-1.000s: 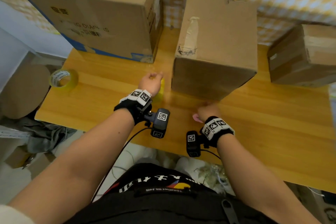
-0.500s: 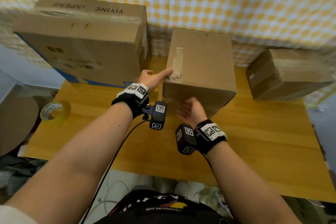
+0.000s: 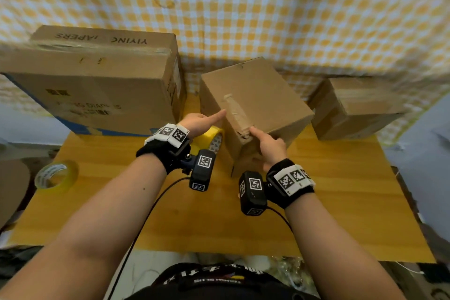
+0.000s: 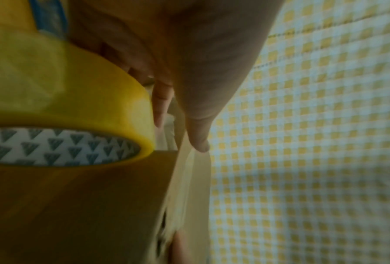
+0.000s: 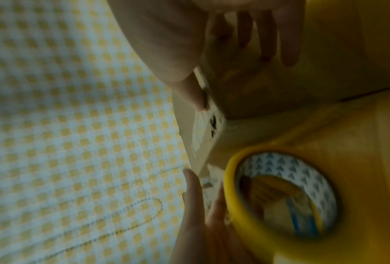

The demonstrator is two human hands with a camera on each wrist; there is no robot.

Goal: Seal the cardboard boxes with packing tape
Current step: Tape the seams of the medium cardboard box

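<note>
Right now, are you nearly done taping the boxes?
Done, it seems: the big box and the right box show tape across their tops. In hand: the left hand and right hand hold the middle box tilted. Left: sealing it with the yellow tape roll.

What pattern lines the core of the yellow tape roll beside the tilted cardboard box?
Yellow tape roll's core: white with dark triangles; clearest in left wrist view.

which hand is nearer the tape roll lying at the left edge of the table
Left. The left hand touches the left face of the middle box, nearer that tape roll; the right hand sits on its near corner, farther right.
</note>
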